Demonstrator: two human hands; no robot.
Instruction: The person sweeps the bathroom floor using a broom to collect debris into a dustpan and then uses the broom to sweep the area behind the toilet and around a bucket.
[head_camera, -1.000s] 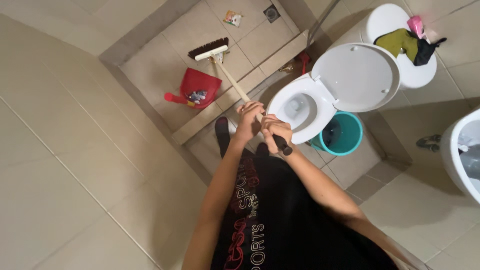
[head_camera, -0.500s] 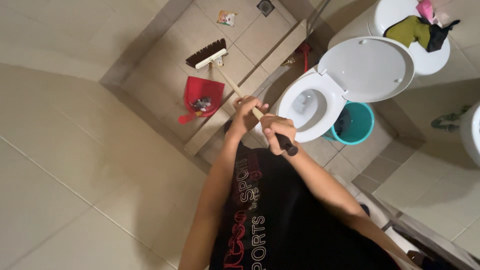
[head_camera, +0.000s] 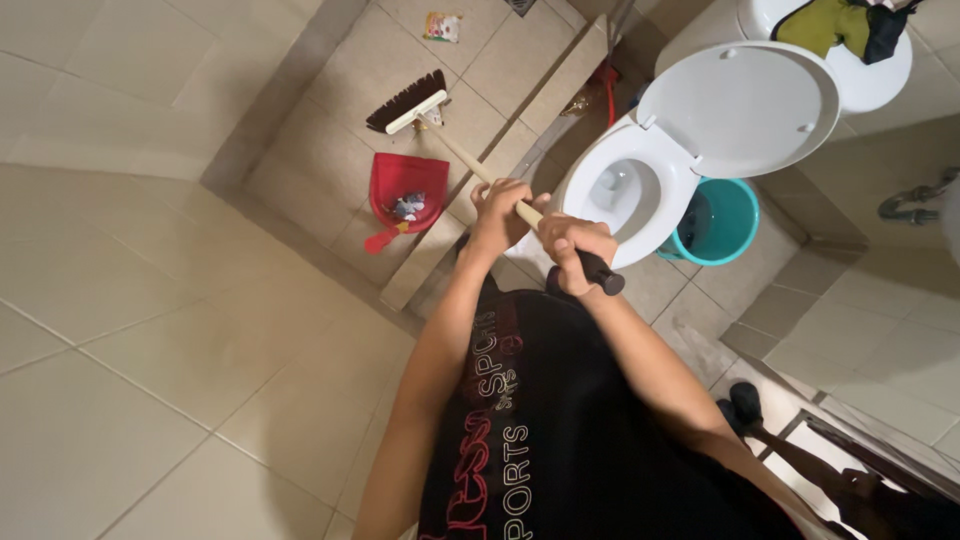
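Fingers of both my hands wrap the broom handle (head_camera: 480, 175): left hand (head_camera: 500, 212) lower, right hand (head_camera: 578, 252) near the black end. Its bristle head (head_camera: 405, 100) rests on the tiled floor (head_camera: 150, 330) just above the red dustpan (head_camera: 408, 190). A careless stroke could tip the pan's litter, or the handle could knock the toilet (head_camera: 640, 180).

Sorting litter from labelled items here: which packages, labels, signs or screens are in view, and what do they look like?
Small wrapper: flat on the shower floor tiles beyond the broom head; roughly square, pale with green and red patches.
Shirt print: on the person's black shirt; white and red lettering.
No signs or screens.
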